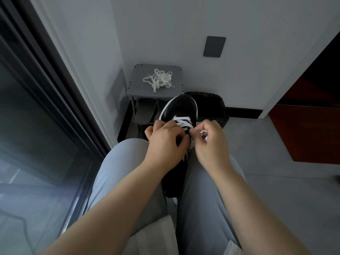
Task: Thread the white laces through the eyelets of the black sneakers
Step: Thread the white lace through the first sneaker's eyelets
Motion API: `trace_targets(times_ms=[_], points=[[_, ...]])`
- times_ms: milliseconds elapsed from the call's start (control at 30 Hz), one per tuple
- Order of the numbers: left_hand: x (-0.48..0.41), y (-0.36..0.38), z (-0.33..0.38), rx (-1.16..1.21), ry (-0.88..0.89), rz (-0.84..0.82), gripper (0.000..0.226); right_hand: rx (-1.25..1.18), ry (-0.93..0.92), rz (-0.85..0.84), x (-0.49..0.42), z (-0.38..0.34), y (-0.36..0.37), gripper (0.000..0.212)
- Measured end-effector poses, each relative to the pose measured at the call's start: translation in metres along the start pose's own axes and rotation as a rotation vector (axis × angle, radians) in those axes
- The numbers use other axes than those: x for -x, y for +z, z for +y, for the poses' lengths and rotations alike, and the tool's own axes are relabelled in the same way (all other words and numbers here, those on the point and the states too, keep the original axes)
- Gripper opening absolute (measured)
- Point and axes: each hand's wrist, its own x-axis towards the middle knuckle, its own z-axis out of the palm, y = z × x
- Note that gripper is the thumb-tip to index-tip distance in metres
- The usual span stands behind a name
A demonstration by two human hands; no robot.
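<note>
A black sneaker [179, 109] with a white sole edge lies between my knees, toe pointing away. A white lace [182, 122] crosses its upper eyelets in a few rows. My left hand [165, 140] grips the sneaker's left side by the eyelets, fingers curled over the tongue. My right hand [211, 142] pinches the lace's free end at the right eyelet row, with lace bunched in its fingers. A second white lace [159, 80] lies in a loose tangle on the grey shoe rack.
The grey shoe rack [139, 87] stands against the wall ahead, with grey slippers [145, 111] on its lower shelf. A black bin [211, 103] sits right of it. A glass door frame [55, 100] runs along the left; a reddish-brown door [309, 133] stands on the right.
</note>
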Motion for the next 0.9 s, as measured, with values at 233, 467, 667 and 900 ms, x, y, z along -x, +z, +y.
trace_targets(times_ms=[233, 467, 667, 900], points=[[-0.002, 0.002, 0.001, 0.054, 0.064, -0.057, 0.02, 0.179, -0.057, -0.199, -0.006, -0.004, -0.005, 0.036], [-0.003, 0.001, 0.003, 0.172, -0.046, -0.142, 0.018, -0.027, -0.071, -0.087, -0.008, 0.009, -0.006, 0.036], [-0.007, -0.002, -0.002, 0.279, -0.215, -0.155, 0.03, 0.141, -0.454, 0.014, 0.004, 0.005, -0.001, 0.026], [-0.01, -0.004, 0.0, 0.228, -0.157, -0.184, 0.022, 0.038, -0.09, -0.025, -0.003, 0.022, -0.026, 0.034]])
